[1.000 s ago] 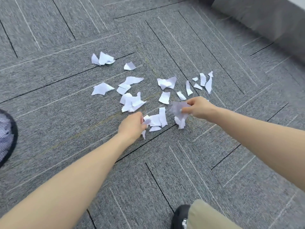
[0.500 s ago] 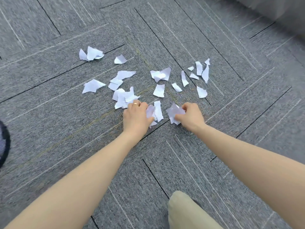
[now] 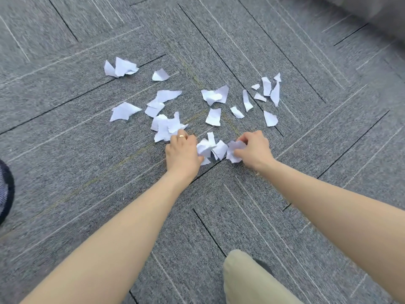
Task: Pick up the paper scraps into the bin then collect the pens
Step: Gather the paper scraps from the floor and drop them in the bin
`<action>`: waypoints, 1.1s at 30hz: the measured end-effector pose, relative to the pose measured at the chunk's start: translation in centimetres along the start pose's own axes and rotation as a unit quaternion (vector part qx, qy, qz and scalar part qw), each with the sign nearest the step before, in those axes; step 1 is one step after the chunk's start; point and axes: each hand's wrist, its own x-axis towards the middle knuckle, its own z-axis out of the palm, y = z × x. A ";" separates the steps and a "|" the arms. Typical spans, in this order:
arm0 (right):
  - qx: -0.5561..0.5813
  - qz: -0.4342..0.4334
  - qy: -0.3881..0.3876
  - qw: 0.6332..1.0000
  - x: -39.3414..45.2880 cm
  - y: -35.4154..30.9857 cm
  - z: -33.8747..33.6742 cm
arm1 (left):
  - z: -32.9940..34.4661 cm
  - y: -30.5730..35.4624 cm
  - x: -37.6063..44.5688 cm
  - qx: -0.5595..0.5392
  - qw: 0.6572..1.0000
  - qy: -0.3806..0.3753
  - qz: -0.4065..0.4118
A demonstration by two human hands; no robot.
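Several white torn paper scraps lie scattered on the grey carpet. My left hand, with a ring on one finger, is closed on a crumpled bunch of scraps at the near edge of the scatter. Close to its right, my right hand pinches another small wad of scraps. One scrap sits between the two hands. The dark mesh bin shows only as a sliver at the left edge. No pens are in view.
Grey carpet tiles with dark seams cover the floor. My knee in beige trousers rises at the bottom centre. A grey wall base or furniture edge runs along the top right.
My left hand moved forward and closed on scraps near the front of the pile. My right hand drew back with its wad, and the two hands came close together.
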 end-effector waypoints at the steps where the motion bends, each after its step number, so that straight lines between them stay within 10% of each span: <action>1: 0.000 -0.007 -0.006 1.000 0.0 0.0 0.0 | 0.0 0.1 -0.1 0.005 1.000 -0.002 0.008; 18: 0.302 0.089 -0.081 0.946 0.6 -0.5 -3.6 | -1.9 -0.7 -1.2 -0.248 0.964 -0.087 -0.044; 23: 0.165 0.041 -0.194 0.966 0.1 -2.4 -2.2 | -3.3 -1.8 -1.1 -0.217 0.967 -0.120 -0.057; 33: 0.015 -0.140 -0.021 0.990 -0.6 -2.5 1.9 | -1.3 -3.9 -4.0 -0.062 0.996 -0.024 0.052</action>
